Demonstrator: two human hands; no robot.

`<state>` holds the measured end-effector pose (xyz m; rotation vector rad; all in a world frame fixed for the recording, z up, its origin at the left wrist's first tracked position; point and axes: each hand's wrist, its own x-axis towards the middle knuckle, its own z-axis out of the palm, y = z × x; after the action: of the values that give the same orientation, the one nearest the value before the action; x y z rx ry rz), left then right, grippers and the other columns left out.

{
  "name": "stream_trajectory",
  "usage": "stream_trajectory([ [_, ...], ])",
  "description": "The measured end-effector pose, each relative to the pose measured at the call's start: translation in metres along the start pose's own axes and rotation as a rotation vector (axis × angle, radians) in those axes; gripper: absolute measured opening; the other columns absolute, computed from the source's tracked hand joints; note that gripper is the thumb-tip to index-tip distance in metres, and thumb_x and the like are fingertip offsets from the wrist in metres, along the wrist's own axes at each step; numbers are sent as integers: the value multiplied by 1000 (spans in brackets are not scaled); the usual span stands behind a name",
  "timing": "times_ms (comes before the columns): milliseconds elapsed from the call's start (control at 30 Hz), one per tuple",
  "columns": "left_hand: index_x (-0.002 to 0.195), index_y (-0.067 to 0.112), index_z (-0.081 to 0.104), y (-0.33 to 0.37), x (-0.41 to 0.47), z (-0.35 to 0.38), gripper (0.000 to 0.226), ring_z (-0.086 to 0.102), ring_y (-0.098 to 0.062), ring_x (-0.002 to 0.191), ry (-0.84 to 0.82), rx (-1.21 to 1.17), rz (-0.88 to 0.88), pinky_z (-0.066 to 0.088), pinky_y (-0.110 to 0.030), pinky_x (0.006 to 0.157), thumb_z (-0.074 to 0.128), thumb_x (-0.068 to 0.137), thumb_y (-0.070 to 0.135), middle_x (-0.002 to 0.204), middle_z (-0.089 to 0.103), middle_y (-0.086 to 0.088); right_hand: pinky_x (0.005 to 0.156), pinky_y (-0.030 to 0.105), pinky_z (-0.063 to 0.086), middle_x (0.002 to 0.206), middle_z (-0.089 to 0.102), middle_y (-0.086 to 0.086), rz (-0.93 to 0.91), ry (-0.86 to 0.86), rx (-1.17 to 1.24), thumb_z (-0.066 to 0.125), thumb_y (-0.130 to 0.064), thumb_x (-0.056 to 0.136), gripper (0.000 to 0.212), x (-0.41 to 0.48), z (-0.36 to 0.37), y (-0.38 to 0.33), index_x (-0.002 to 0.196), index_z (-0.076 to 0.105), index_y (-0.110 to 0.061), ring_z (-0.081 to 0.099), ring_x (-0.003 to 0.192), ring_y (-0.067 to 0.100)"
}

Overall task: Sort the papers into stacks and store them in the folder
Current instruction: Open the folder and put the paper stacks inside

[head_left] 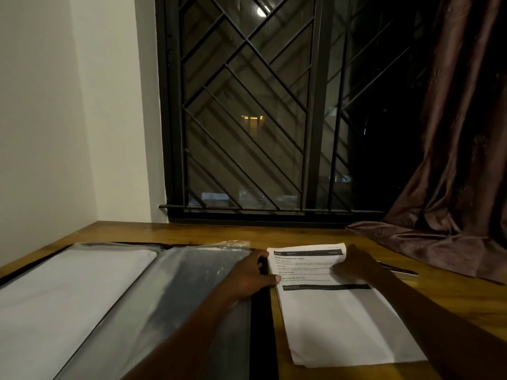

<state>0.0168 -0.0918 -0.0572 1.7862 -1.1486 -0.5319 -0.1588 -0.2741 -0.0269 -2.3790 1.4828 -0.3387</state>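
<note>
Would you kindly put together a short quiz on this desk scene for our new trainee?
1. True or false: the printed papers lie inside the folder.
2. Seen by the person, the papers lie on the folder's: A) left, B) right.
3. Fill in: a dark ___ drapes onto the table's far right corner.
Key: 1 false; 2 B; 3 curtain.
</note>
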Motion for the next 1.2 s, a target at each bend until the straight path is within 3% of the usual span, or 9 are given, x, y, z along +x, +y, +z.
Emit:
stream_trajectory([
  [167,137,12,44,7,1,-3,64,58,-9,108,-76,-239,-54,52,-19,87,76,82,7,126,62,-4,74,30,41,111,60,15,57,16,113,68,-23,79,47,8,1,5,118,54,0,52,91,23],
  [333,141,14,42,0,4,4,75,39,-21,137,-65,-149,-80,39,-26,103,79,76,3,146,47,-6,80,32,45,106,63,15,62,-37,300,64,-17,85,34,15,1,14,113,62,2,57,93,24],
  [433,141,17,42,-1,5,8,77,39,-23,137,-68,-73,-94,40,-29,106,77,75,-2,149,43,-8,82,33,50,102,66,16,52,-35,414,67,-22,84,29,14,-3,18,102,65,0,64,96,31],
  [567,139,16,43,-3,4,9,75,42,-21,135,-55,-82,-77,40,-34,110,78,75,2,147,46,-3,95,37,49,114,65,15,41,-80,464,68,-20,84,33,16,-9,20,112,64,-3,62,100,31],
  [700,125,23,43,22,-4,7,48,53,-3,106,-13,-142,27,48,-11,83,73,87,20,120,58,9,83,27,42,115,58,5,-119,71,524,60,-23,93,20,11,-30,10,112,57,-17,56,95,24],
  [833,138,15,41,72,3,-13,65,65,-25,107,183,-514,51,57,-37,81,76,84,21,129,61,-12,80,29,48,110,65,12,-326,233,940,57,-11,94,20,-10,-84,-12,114,62,-8,62,90,22],
  [900,126,11,54,100,9,-28,45,69,-29,99,220,-623,94,58,-44,82,73,85,12,122,67,-15,79,32,54,108,68,9,-434,274,1070,58,-16,94,24,-26,-111,-20,117,61,-12,67,92,21],
  [1067,102,15,63,146,1,-36,16,74,-18,80,217,-656,272,61,-32,65,64,91,5,96,74,-2,76,33,58,107,71,3,-530,247,1275,66,-18,87,31,-50,-133,-28,118,60,-14,70,92,19],
  [1200,116,7,63,122,-7,-14,26,71,-21,87,192,-510,187,60,-29,69,66,90,8,110,71,-11,82,45,56,112,68,11,-391,155,1230,70,-14,82,35,-49,-100,-20,115,59,-13,68,97,27],
])
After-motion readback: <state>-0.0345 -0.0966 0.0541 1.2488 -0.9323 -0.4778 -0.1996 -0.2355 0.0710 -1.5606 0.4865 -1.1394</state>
